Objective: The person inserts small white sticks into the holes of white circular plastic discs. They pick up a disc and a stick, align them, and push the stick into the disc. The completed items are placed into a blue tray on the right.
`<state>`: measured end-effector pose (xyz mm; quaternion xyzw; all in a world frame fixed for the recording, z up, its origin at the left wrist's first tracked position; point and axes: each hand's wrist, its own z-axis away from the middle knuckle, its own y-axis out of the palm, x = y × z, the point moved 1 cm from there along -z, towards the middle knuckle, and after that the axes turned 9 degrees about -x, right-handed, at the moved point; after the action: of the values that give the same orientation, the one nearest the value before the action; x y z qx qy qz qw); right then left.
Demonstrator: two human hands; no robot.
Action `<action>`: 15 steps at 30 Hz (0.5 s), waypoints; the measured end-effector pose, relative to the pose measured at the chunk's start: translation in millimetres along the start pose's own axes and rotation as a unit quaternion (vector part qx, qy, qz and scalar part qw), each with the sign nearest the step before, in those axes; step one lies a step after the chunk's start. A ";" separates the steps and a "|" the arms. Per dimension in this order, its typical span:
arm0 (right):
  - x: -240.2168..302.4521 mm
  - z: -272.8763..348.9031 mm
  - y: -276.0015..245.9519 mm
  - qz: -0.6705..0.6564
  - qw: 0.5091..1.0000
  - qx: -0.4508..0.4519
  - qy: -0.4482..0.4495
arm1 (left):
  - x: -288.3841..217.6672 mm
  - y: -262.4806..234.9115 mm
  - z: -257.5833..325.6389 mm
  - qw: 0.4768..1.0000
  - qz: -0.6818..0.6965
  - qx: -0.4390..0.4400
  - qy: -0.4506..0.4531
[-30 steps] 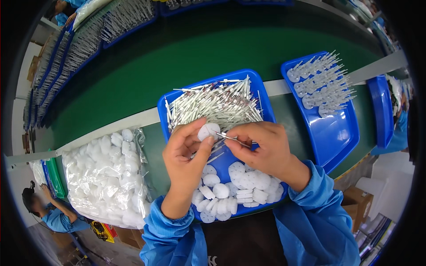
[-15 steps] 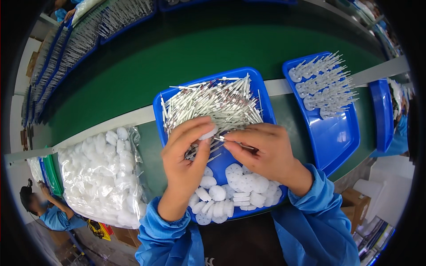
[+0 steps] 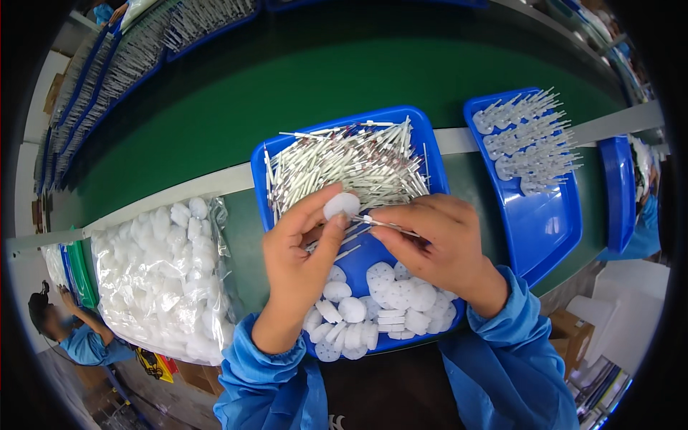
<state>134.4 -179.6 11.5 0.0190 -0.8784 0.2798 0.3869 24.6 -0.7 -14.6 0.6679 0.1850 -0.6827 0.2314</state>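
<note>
Between the thumb and fingers of my left hand (image 3: 301, 254) is a round white disc (image 3: 341, 205), its flat face turned up. My right hand (image 3: 448, 236) pinches a thin white rod (image 3: 395, 228) with a small pale piece at its tip. That tip is at the disc's right edge; I cannot tell whether it is inserted. Both hands are over a blue tray (image 3: 369, 261). Its far half holds a heap of thin white rods (image 3: 351, 161), some with dark red parts. Loose white discs (image 3: 412, 297) with small dots lie in its near half.
A clear bag of white discs (image 3: 161, 279) is at the left. On the right, a blue tray (image 3: 541, 222) holds rows of discs with rods attached. Trays full of rods (image 3: 129, 72) line the far left. Another person (image 3: 79, 333) works at the lower left.
My left hand has turned the disc so its face shows more. The rod's tip in my right hand is now beside the disc's edge. My right hand has shifted slightly right.
</note>
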 end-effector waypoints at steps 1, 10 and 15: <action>-0.8 0.7 2.1 0.003 1.000 -0.007 -0.011 | 0.6 -0.1 0.2 1.000 0.010 0.016 -0.003; 2.4 1.8 2.2 0.028 0.998 -0.033 -0.050 | -8.2 -10.8 -2.8 0.995 0.096 0.001 -0.035; -0.6 2.4 4.3 0.021 0.999 -0.015 -0.031 | -10.4 -3.6 0.5 0.998 0.069 0.006 0.003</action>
<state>132.2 -177.3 7.7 0.0033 -0.8943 0.2738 0.3540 22.1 2.7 -4.5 0.6823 0.1355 -0.6643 0.2736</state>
